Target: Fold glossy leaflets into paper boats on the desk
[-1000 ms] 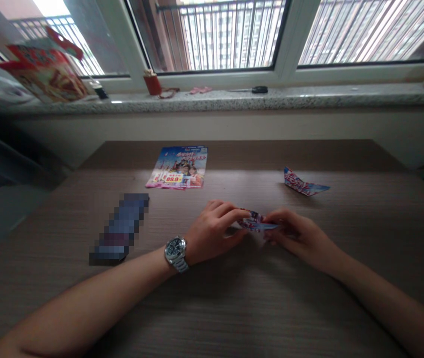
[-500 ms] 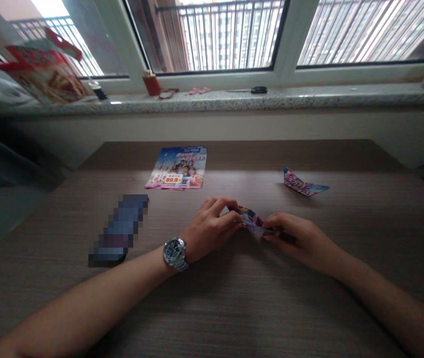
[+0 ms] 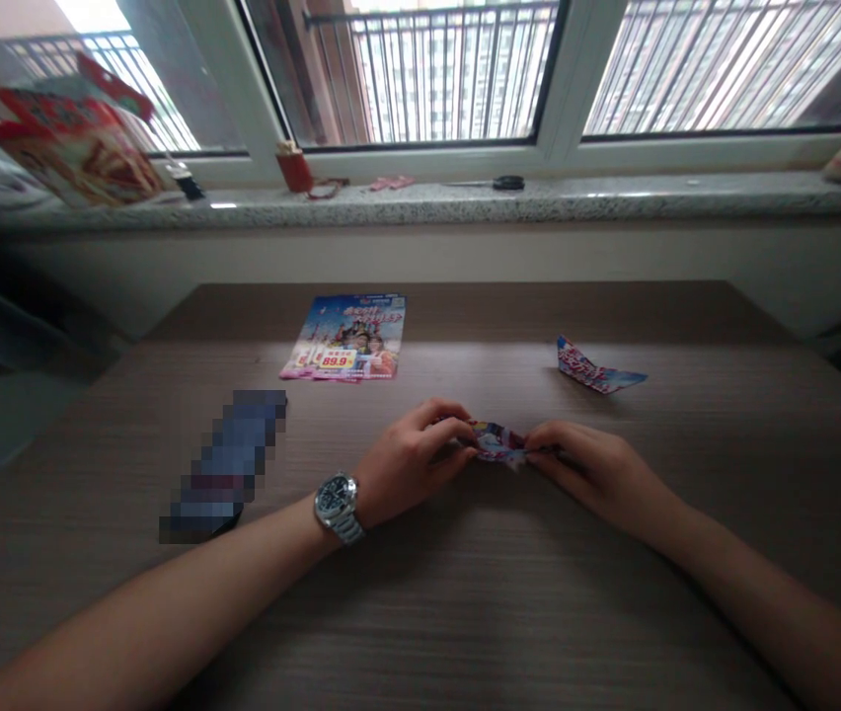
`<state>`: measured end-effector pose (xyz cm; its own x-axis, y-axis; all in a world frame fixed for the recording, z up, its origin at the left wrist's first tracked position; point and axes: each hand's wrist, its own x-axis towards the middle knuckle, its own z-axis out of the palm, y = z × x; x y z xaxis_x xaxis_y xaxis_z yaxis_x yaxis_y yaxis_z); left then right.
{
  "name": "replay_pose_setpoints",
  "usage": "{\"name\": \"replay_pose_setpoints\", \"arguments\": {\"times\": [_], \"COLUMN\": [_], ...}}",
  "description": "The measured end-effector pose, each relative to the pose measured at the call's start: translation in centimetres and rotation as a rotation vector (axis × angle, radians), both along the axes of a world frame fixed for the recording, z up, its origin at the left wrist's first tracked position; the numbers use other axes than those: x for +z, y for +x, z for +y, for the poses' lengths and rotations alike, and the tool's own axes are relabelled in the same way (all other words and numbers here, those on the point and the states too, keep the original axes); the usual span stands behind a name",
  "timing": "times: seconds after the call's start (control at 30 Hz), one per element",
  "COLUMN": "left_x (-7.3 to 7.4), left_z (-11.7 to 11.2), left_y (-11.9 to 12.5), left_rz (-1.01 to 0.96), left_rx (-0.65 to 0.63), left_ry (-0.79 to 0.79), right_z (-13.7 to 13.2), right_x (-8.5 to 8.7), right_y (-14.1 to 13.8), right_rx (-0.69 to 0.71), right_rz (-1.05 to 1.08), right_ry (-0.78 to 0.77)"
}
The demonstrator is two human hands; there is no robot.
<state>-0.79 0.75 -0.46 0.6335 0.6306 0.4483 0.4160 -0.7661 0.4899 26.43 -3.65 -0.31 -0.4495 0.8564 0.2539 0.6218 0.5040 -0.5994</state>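
Between my hands, low over the table, is a small folded piece of colourful printed paper (image 3: 496,442). My left hand (image 3: 420,454), with a metal watch (image 3: 337,501) on its wrist, is closed with its fingertips on the paper's left end. The right end is pinched by my right hand (image 3: 590,462) between thumb and fingers. Parts of the paper are hidden under the fingertips. Beyond my right hand lies another folded printed paper (image 3: 599,371), bent into a shallow V. A small stack of printed flyers (image 3: 350,336) is farther back on the left.
A pixelated, phone-like dark object (image 3: 228,464) lies left of my left forearm on the wooden table (image 3: 420,612). On the stone windowsill (image 3: 420,205) are scissors (image 3: 507,183), a small red container (image 3: 294,170) and a red food package (image 3: 80,143).
The paper in my hands looks flatter, its near edge shifted. The fingers of my right hand have closed more tightly on it. The whole view has shifted slightly.
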Motion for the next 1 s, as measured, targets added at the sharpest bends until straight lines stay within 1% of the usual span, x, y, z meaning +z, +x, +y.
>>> {"name": "replay_pose_setpoints", "arguments": {"times": [0.2,0.33,0.4,0.5,0.57,0.63,0.73,0.83,0.87,1.0], "left_x": [-0.2,-0.3,-0.3,-0.3,-0.3,-0.4,-0.3,-0.2,-0.2,-0.1], "left_z": [0.4,0.5,0.6,0.7,0.7,0.7,0.7,0.7,0.7,0.7], "left_y": [0.0,-0.1,-0.1,-0.2,-0.2,-0.1,-0.2,-0.2,-0.2,-0.2], "left_rz": [-0.019,-0.025,-0.03,-0.041,-0.046,-0.051,-0.055,-0.049,-0.047,-0.05], "left_rx": [0.037,0.009,-0.004,-0.016,-0.018,-0.017,-0.02,-0.019,-0.018,-0.016], "left_ry": [-0.049,-0.061,-0.069,-0.085,-0.092,-0.093,-0.096,-0.104,-0.106,-0.1], "right_z": [0.1,0.2,0.3,0.8,1.5,2.2,3.2,3.9,4.1,4.4], "right_x": [0.2,0.2,0.3,0.7,0.9,1.0,0.7,0.0,-0.2,-1.0], "right_y": [0.3,0.3,0.7,1.9,3.2,4.6,6.3,7.5,7.8,8.4], "right_rx": [-0.044,-0.064,-0.101,-0.256,-0.392,-0.491,-0.586,-0.654,-0.662,-0.637], "right_rz": [-0.003,0.035,0.044,0.013,-0.013,-0.051,-0.125,-0.198,-0.205,-0.151], "right_ry": [-0.047,-0.056,-0.041,0.042,0.147,0.245,0.345,0.413,0.406,0.262]}}
